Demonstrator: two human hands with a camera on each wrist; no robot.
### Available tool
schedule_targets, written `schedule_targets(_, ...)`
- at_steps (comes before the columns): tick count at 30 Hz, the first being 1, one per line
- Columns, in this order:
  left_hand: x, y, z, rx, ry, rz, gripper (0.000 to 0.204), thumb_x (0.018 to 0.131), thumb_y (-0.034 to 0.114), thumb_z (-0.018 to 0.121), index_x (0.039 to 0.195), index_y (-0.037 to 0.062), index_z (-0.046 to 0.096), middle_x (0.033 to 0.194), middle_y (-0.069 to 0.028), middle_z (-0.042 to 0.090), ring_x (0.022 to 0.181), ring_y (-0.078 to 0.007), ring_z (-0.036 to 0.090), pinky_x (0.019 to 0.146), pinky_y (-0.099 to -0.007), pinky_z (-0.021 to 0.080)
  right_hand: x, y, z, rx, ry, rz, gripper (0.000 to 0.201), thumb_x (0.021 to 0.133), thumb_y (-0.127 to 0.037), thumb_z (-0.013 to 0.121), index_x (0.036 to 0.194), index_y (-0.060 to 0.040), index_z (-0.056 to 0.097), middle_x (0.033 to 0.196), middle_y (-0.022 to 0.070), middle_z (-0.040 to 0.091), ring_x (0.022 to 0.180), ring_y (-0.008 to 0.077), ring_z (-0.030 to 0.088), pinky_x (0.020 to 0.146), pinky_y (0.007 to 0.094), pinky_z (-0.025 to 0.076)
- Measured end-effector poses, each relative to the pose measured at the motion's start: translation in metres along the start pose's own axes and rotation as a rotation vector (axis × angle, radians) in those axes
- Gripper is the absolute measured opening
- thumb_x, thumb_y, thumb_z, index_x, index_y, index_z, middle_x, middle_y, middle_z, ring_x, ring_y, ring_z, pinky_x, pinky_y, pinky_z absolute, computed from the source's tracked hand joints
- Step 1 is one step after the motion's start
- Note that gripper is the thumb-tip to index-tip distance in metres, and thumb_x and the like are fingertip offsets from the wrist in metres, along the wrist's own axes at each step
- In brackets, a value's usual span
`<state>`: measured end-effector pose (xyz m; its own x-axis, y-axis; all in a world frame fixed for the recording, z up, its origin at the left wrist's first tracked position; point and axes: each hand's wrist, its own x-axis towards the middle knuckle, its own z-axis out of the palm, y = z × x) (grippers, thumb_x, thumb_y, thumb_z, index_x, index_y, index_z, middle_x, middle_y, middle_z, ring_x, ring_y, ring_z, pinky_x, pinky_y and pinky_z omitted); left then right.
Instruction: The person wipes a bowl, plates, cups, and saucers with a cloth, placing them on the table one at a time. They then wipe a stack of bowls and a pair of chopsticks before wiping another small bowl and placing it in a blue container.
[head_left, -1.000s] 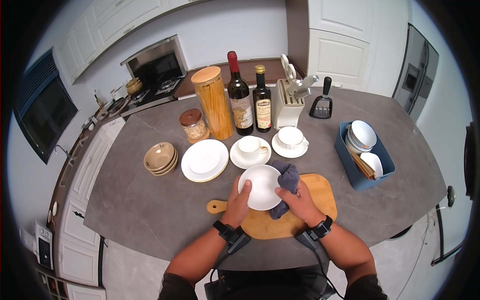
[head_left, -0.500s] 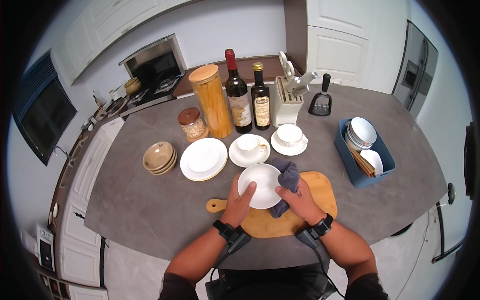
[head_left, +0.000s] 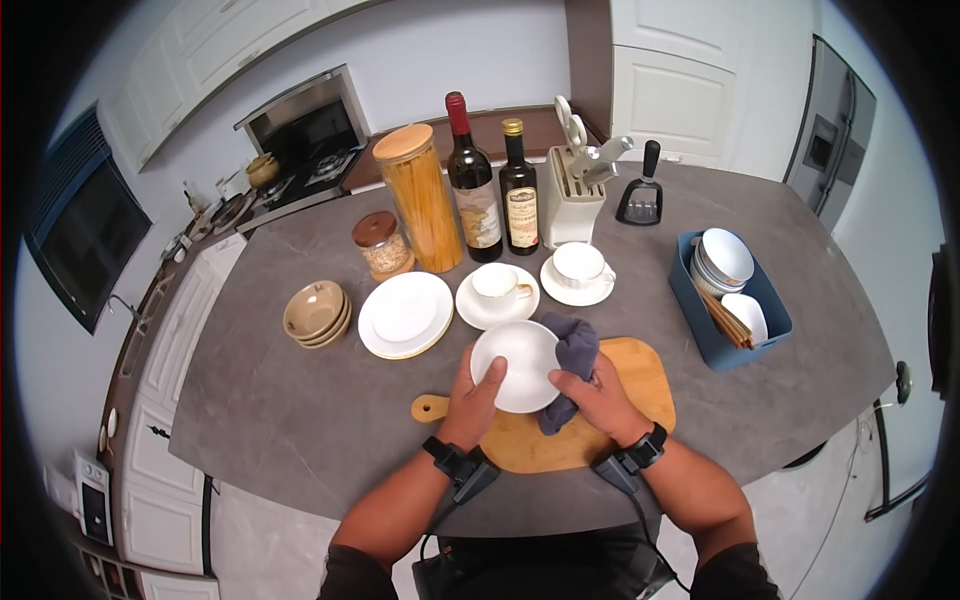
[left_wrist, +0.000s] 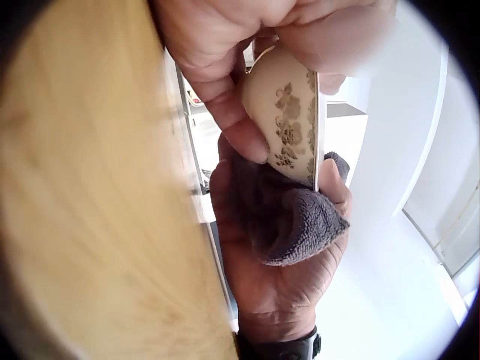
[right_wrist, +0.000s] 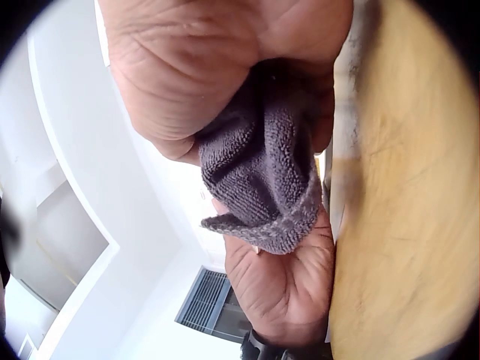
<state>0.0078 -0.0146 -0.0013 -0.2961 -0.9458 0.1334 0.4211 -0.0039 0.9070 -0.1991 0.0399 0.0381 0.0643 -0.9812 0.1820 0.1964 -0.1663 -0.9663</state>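
Note:
Between the two hands, a white bowl [head_left: 525, 362] is held with its inside facing up toward the head camera. My left hand [head_left: 472, 405] grips the bowl's left side, thumb over the rim onto the inner wall. The right hand [head_left: 607, 402] holds a bunched dark grey cloth [head_left: 575, 348] against the bowl's right side, its thumb near the rim. In the left wrist view, brownish flowers decorate the outside of the bowl [left_wrist: 289, 124], and left fingers curl under it. The cloth [right_wrist: 259, 161] fills the right palm. Beneath the hands lies a wooden cutting board [head_left: 640, 385].
Beyond the hands stand two white cups [head_left: 495, 282] on saucers, white plates [head_left: 405, 315] and brown bowls [head_left: 315, 310]. Bottles [head_left: 475, 195], a pasta jar [head_left: 420, 200], a smaller jar [head_left: 382, 245] and a knife block [head_left: 573, 205] stand behind. A blue bin [head_left: 715, 345] of dishes is at right.
The left thumb has slid a little further in over the bowl's inside. Both hands keep hold of the bowl and cloth. The head view has tilted slightly, shifting the whole scene upward.

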Motion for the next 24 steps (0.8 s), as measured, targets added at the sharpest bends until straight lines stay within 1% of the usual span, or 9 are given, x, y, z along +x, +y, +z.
schedule_targets(3, 0.001, -0.004, -0.003, 0.163, -0.034, 0.081, 0.048, 0.111, 0.04, 0.064, 0.14, 0.0046, 0.052, 0.129, -0.0061, 0.065, 0.117, -0.0112, 0.061, 0.101, -0.0307, 0.051, 0.001, 0.006, -0.005, -0.011, -0.001, -0.007, 0.041, 0.102, -0.009, 0.068, 0.141, -0.0005, 0.057, 0.121, 0.0008, 0.064, 0.108, 0.0085, 0.061, 0.093, 0.0279, 0.052)
schedule_targets(6, 0.001, 0.001, -0.009, 0.136, -0.113, 0.022, 0.048, 0.11, 0.04, 0.065, 0.14, 0.0045, 0.053, 0.128, -0.006, 0.065, 0.117, -0.0113, 0.061, 0.102, -0.0308, 0.051, 0.001, 0.003, -0.005, -0.024, 0.022, -0.031, 0.04, 0.102, -0.009, 0.067, 0.14, -0.0002, 0.057, 0.121, 0.0015, 0.065, 0.107, 0.009, 0.061, 0.092, 0.028, 0.052)
schedule_targets(8, 0.006, 0.0, -0.017, -0.064, -0.162, -0.147, 0.046, 0.11, 0.038, 0.065, 0.14, 0.0045, 0.053, 0.128, -0.0056, 0.065, 0.117, -0.0113, 0.061, 0.103, -0.0305, 0.05, 0.0, 0.004, -0.006, -0.013, 0.043, -0.037, 0.04, 0.102, -0.01, 0.067, 0.139, 0.0, 0.058, 0.12, 0.0017, 0.065, 0.106, 0.0094, 0.062, 0.09, 0.0278, 0.053)
schedule_targets(12, 0.004, 0.001, -0.011, -0.12, -0.127, -0.164, 0.047, 0.11, 0.037, 0.066, 0.141, 0.0039, 0.053, 0.129, -0.0057, 0.065, 0.117, -0.0115, 0.06, 0.103, -0.0305, 0.05, 0.001, 0.007, -0.007, -0.049, 0.023, -0.034, 0.037, 0.102, -0.01, 0.068, 0.137, -0.0005, 0.058, 0.119, 0.0008, 0.065, 0.106, 0.0087, 0.061, 0.091, 0.0275, 0.052)
schedule_targets(14, 0.001, -0.001, -0.005, 0.064, -0.067, 0.009, 0.049, 0.11, 0.037, 0.065, 0.143, 0.0032, 0.052, 0.13, -0.0063, 0.065, 0.118, -0.0119, 0.06, 0.103, -0.0307, 0.05, 0.002, 0.007, -0.006, -0.032, 0.027, -0.044, 0.036, 0.102, -0.01, 0.068, 0.135, -0.001, 0.058, 0.119, 0.0007, 0.064, 0.107, 0.0081, 0.06, 0.092, 0.0273, 0.051)
schedule_targets(18, -0.003, -0.001, 0.003, 0.193, -0.026, 0.114, 0.049, 0.111, 0.036, 0.065, 0.144, 0.0026, 0.051, 0.13, -0.0067, 0.065, 0.118, -0.012, 0.06, 0.103, -0.0307, 0.05, 0.002, 0.01, -0.006, -0.017, 0.029, -0.012, 0.031, 0.102, -0.01, 0.069, 0.131, -0.0015, 0.06, 0.118, 0.0, 0.065, 0.107, 0.0081, 0.06, 0.091, 0.0273, 0.051)
schedule_targets(21, -0.002, 0.0, -0.004, 0.223, -0.117, 0.086, 0.052, 0.11, 0.036, 0.066, 0.146, 0.0026, 0.05, 0.131, -0.0069, 0.065, 0.119, -0.0123, 0.06, 0.105, -0.0312, 0.05, 0.002, 0.008, -0.007, -0.013, 0.048, -0.017, 0.031, 0.102, -0.01, 0.07, 0.13, -0.0016, 0.061, 0.116, 0.0, 0.065, 0.106, 0.0084, 0.06, 0.091, 0.0276, 0.051)
schedule_targets(23, 0.003, -0.002, -0.014, 0.014, -0.163, -0.101, 0.051, 0.113, 0.041, 0.059, 0.145, 0.0027, 0.051, 0.13, -0.0067, 0.065, 0.121, -0.0123, 0.061, 0.107, -0.0311, 0.049, 0.001, 0.009, -0.008, -0.005, 0.059, -0.011, 0.031, 0.101, -0.01, 0.07, 0.131, -0.0015, 0.062, 0.116, 0.0001, 0.066, 0.107, 0.0086, 0.06, 0.091, 0.0277, 0.051)
schedule_targets(24, 0.005, -0.004, -0.017, 0.013, -0.16, -0.102, 0.051, 0.113, 0.041, 0.059, 0.145, 0.0027, 0.051, 0.13, -0.0067, 0.065, 0.121, -0.0123, 0.061, 0.107, -0.0311, 0.049, 0.002, 0.012, -0.01, -0.039, 0.044, -0.029, 0.037, 0.103, -0.013, 0.069, 0.136, -0.001, 0.059, 0.118, 0.0008, 0.066, 0.107, 0.0088, 0.061, 0.092, 0.0278, 0.051)
